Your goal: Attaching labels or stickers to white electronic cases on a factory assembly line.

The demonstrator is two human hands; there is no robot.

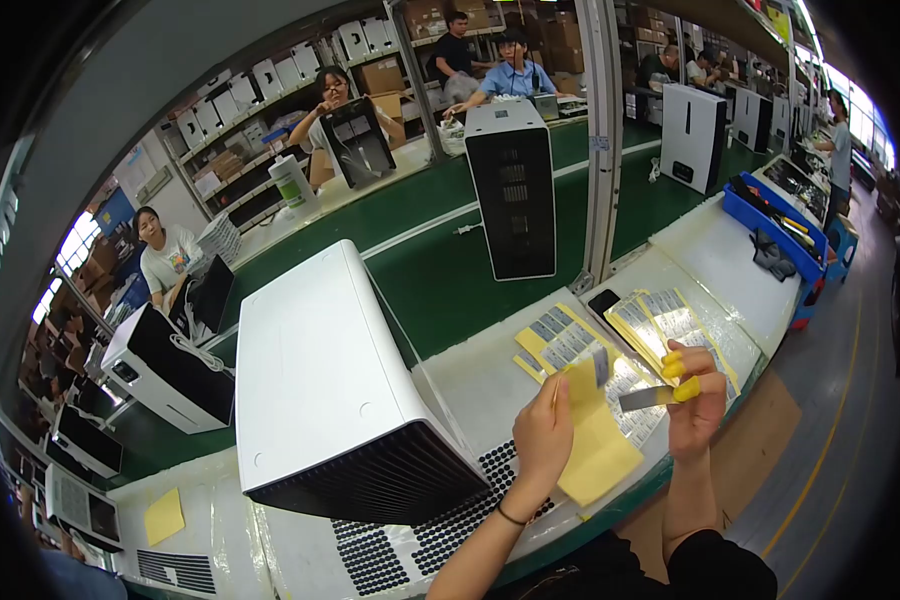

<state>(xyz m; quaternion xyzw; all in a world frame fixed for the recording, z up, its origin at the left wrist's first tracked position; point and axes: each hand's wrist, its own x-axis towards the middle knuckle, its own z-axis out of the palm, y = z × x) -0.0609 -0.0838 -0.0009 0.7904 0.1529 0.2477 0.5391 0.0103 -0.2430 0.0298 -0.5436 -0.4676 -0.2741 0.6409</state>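
My left hand (pixel 543 437) is closed on a yellow label backing sheet (pixel 602 450), which is bent upright. A silver label (pixel 600 367) shows at the sheet's top edge. To its right, my right hand (pixel 697 405) wears yellow finger cots and pinches a small silver label (pixel 647 399) between thumb and finger. The pinched label is apart from the large white appliance (pixel 315 360), which lies on the bench to the left of my hands with its black grille toward me. More label sheets (pixel 560 338) with silver labels are spread behind my hands.
A dark phone (pixel 604 300) lies by the label sheets. Sheets of black round pads (pixel 370 556) lie beneath and before the appliance. The green conveyor (pixel 440 290) carries other appliances (pixel 510 190). A metal post (pixel 600 150) and a blue tool bin (pixel 775 225) stand right. Co-workers sit across.
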